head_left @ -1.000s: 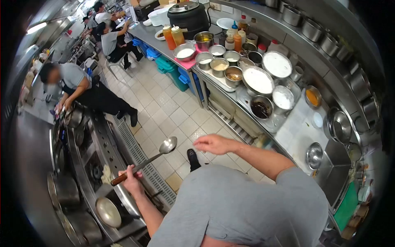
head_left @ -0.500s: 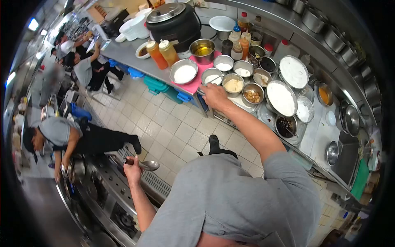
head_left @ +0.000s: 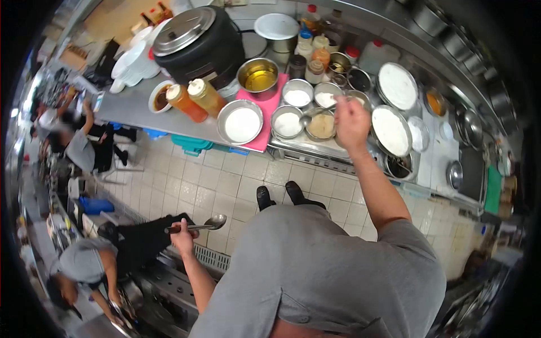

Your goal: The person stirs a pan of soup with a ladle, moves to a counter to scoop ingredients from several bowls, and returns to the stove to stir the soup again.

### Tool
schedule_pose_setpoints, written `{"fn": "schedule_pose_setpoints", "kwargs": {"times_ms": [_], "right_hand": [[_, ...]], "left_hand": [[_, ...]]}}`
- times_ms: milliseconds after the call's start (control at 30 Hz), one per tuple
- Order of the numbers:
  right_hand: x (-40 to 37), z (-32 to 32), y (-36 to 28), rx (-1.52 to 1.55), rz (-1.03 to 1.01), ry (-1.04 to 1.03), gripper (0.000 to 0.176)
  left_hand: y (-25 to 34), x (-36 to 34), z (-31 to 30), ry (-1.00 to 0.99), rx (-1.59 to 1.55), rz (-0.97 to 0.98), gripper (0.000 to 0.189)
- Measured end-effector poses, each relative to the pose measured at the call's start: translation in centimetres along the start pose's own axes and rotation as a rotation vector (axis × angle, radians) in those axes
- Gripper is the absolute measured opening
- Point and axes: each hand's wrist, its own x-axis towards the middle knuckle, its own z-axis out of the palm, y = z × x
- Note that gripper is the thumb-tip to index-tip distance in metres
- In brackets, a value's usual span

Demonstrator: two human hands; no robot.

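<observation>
Your left hand (head_left: pixel 183 236): wrapped round ladle (head_left: pixel 215 222). Your right hand (head_left: pixel 354 123): since shifted rightward, apparently pinching spoon (head_left: pixel 305 120), bowl left of fingers (head_left: pixel 341 108), tan powder (head_left: pixel 321 126) seemingly within reach.

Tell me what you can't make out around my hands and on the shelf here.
All in the head view:
- What lies directly behind the right hand: the hand blocks it.
- How the right hand's fingers meet the small spoon: too blurred.
- Part of the handle of the ladle: covered by the left hand.
- Details of the pots on the upper shelf: blurred, lost toward the dark lens edge.
</observation>
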Motion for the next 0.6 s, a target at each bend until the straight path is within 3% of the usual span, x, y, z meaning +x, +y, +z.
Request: {"fn": "schedule_pose_setpoints", "kwargs": {"times_ms": [67,267,333,367,433,467,500,600], "right_hand": [[0.7,-2.7,-4.2,0.418,0.395,0.093,0.026],[-3.3,-5.8,-7.3,0.367,0.370,0.181,0.027],[-6.2,-6.7,-6.3,-0.267,0.254,-0.081,0.027],[-7.9,-6.5,-6.3,-0.492,0.054,-0.196,0.025],[-13.9,-5.1,-5.0,-0.776,0.241,-0.627,0.028],[-18.4,-4.4,-2.2,-0.805,0.301,-0.823,0.028],[-22.0,-3.7,-2.4,-0.699,0.408,-0.887,0.030],[-23.6,-3.2,-8.1,-0.540,0.458,-0.841,0.026]], "left_hand": [[-2.8,4.7,0.1,-0.013,-0.040,-0.119,0.026],[-6.0,14.1,3.3,-0.088,0.030,-0.150,0.024],[-7.8,17.7,3.4,-0.219,0.061,-0.074,0.025],[-7.0,18.4,3.7,-0.238,0.103,-0.041,0.026],[-6.0,20.6,3.8,-0.244,0.209,0.054,0.027],[-5.6,21.5,4.3,-0.237,0.311,0.140,0.029],[-2.2,20.5,4.6,-0.217,0.335,0.121,0.032],[3.3,20.3,3.4,-0.314,0.254,0.177,0.031]]}}
